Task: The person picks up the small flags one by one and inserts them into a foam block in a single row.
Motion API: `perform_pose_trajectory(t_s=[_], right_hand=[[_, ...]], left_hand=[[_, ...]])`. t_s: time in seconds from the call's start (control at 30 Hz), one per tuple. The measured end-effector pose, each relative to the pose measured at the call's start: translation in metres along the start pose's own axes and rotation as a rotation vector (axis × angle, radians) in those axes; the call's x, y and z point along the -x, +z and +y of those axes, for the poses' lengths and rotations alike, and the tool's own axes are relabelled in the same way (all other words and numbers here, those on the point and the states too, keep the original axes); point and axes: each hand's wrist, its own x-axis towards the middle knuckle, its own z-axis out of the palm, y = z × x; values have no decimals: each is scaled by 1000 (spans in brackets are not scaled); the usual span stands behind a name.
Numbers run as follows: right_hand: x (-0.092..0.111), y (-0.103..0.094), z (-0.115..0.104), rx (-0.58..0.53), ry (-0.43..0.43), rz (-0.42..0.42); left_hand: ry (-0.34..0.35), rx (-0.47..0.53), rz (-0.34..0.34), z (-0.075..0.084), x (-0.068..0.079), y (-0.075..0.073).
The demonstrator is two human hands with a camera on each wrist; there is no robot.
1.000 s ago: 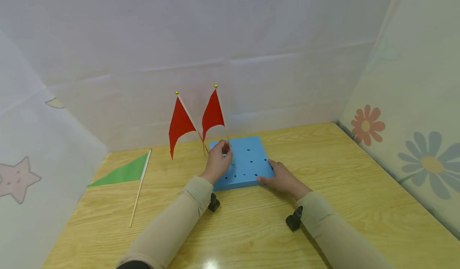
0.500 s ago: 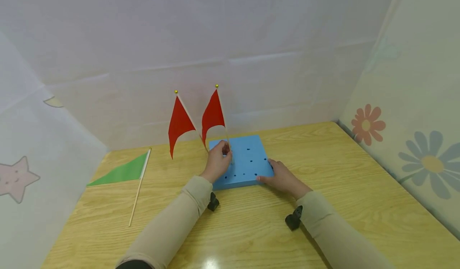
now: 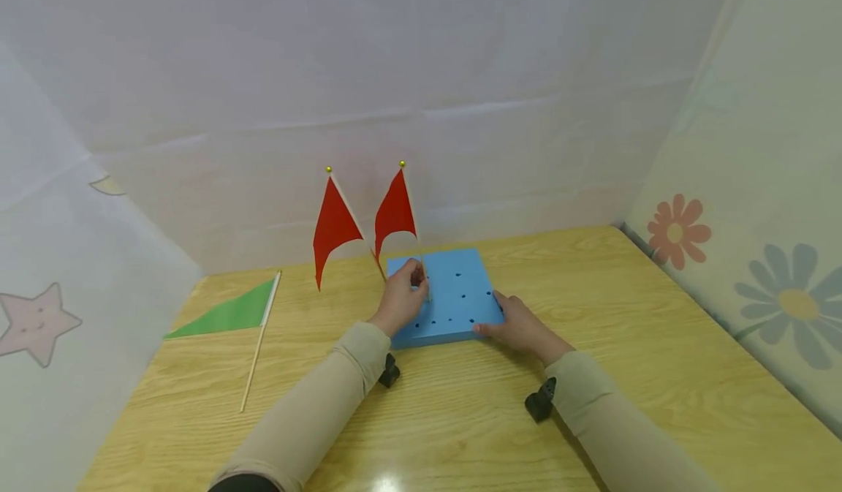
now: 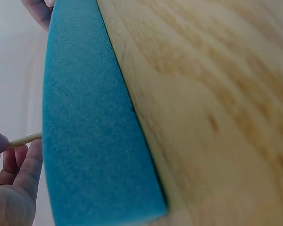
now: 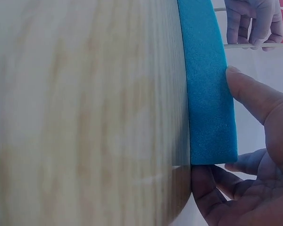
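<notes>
My left hand (image 3: 401,298) pinches the thin wooden stick of a red flag (image 3: 396,210), whose lower end meets the top of a blue foam block (image 3: 447,303). In the left wrist view the pinched stick (image 4: 26,140) runs up to the block's face. A second red flag (image 3: 334,221) leans left, its stick going down behind my left hand at the block's left side. My right hand (image 3: 522,329) holds the block's near right corner, with the thumb (image 5: 252,94) on the top face and the fingers curled round the side.
A green flag (image 3: 230,311) on a stick lies on the wooden table (image 3: 460,419) at the left. Several small holes dot the block's top. A white cloth wall (image 3: 513,163) stands behind the table, and patterned cloth hangs at both sides.
The red flag in my left hand has sunk slightly toward the block. My right hand keeps its hold on the block, and the head view has shifted a little.
</notes>
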Motion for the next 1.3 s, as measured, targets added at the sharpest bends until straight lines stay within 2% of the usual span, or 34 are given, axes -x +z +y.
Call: perform_pose_trajectory(t_s=[0.23, 0.47, 0.67, 0.87, 1.0, 1.3], right_hand=[[-5, 7, 0, 11, -15, 3], [-7, 7, -2, 30, -15, 10], [-7, 6, -1, 33, -7, 12], [-6, 5, -2, 32, -10, 7], [-5, 4, -3, 24, -15, 5], [-8, 5, -1, 35, -21, -2]], left_hand=[[-53, 10, 9, -4, 2, -2], [-71, -11, -37, -5, 7, -10], [-75, 17, -89, 0, 18, -14], [-52, 54, -107, 1, 33, -22], [-58, 78, -99, -1, 43, -31], [-135, 144, -30, -13, 60, -56]])
